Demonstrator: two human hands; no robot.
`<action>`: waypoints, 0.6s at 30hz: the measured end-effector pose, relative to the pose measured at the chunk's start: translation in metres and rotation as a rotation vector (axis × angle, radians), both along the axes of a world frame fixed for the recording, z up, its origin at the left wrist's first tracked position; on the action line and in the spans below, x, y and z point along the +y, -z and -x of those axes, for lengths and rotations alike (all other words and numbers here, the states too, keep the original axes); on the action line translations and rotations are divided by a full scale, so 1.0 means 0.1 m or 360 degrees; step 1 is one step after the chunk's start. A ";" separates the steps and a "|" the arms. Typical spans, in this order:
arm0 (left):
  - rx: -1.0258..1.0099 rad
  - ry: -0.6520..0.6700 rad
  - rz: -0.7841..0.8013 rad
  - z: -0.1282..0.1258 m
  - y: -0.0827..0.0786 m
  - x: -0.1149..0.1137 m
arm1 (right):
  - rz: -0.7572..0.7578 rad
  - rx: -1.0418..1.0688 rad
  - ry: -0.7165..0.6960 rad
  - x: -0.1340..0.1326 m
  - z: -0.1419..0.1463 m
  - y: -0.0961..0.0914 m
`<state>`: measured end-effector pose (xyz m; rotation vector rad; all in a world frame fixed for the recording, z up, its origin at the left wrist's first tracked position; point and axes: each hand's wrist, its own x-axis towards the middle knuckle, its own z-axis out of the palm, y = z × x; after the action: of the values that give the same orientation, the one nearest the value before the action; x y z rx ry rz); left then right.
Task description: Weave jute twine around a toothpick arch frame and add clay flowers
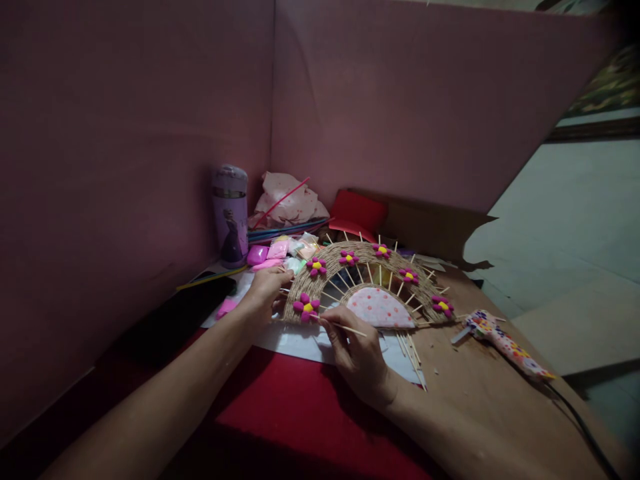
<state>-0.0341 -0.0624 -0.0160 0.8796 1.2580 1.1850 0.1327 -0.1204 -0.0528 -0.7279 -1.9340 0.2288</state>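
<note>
A half-round fan of thin sticks woven with twine stands tilted up from the table, its inner half-circle covered in pink dotted cloth. Several purple clay flowers with yellow centres sit along the twine band. My left hand grips the fan's left edge, its fingertips partly behind the sticks. In my right hand, a thin wooden stick is pinched between thumb and fingers. The stick's tip meets the lower-left purple flower.
Packets of coloured clay lie behind my left hand, near a purple tumbler. Loose sticks rest on white paper. A flower-patterned glue gun with a black cord lies at right. Pink panels stand behind.
</note>
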 end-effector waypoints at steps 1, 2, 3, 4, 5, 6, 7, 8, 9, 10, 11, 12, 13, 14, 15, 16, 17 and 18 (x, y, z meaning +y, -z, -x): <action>-0.0004 0.0001 0.0001 0.00 0.00 0.00 | 0.0000 -0.0002 0.0001 0.00 0.00 0.00; -0.0008 0.0002 0.0005 0.00 0.01 0.00 | -0.0002 -0.0003 0.0001 0.00 0.00 0.00; -0.0012 0.0002 0.0007 0.00 0.01 0.00 | -0.0004 -0.0006 0.0003 0.00 0.00 0.00; -0.0016 0.0001 0.0006 0.00 0.01 0.01 | -0.0004 -0.0011 0.0005 0.00 0.00 0.00; -0.0019 -0.0002 0.0004 0.00 0.01 0.01 | -0.0004 -0.0015 0.0010 0.00 0.00 -0.01; -0.0023 -0.0004 0.0003 0.00 0.01 0.01 | -0.0002 -0.0022 0.0017 -0.01 0.00 -0.01; -0.0028 0.0000 0.0001 0.00 0.01 0.01 | 0.0002 -0.0028 0.0025 -0.01 0.00 -0.01; -0.0030 0.0007 -0.0001 0.01 0.01 0.01 | 0.0005 -0.0035 0.0034 -0.01 -0.01 -0.01; -0.0029 0.0012 0.0000 0.01 0.01 0.01 | 0.0008 -0.0040 0.0044 -0.01 -0.01 -0.01; -0.0024 0.0017 0.0003 0.01 0.01 0.01 | 0.0007 -0.0043 0.0051 -0.01 -0.01 -0.01; -0.0015 0.0020 0.0009 0.01 0.01 0.01 | 0.0002 -0.0045 0.0056 -0.01 -0.01 -0.01; -0.0009 0.0024 0.0011 0.01 0.01 0.01 | -0.0002 -0.0050 0.0060 -0.01 -0.01 -0.01; -0.0002 0.0023 0.0013 0.01 0.01 0.01 | -0.0003 -0.0055 0.0062 -0.01 -0.01 -0.01; 0.0002 0.0020 0.0013 0.01 0.01 0.01 | 0.0001 -0.0062 0.0065 -0.01 -0.02 -0.01; 0.0005 0.0017 0.0011 0.01 0.01 0.01 | 0.0008 -0.0069 0.0065 0.00 -0.02 0.00; 0.0007 0.0016 0.0009 0.01 0.01 0.01 | 0.0017 -0.0074 0.0065 0.00 -0.02 0.00; 0.0008 0.0015 0.0008 0.01 0.01 0.01 | 0.0025 -0.0076 0.0065 0.00 -0.02 0.00; 0.0009 0.0016 0.0007 0.01 0.01 0.01 | 0.0028 -0.0076 0.0064 0.00 -0.02 0.00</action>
<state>-0.0351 -0.0615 -0.0169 0.8858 1.2586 1.1723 0.1349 -0.1205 -0.0531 -0.7895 -1.9631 0.2058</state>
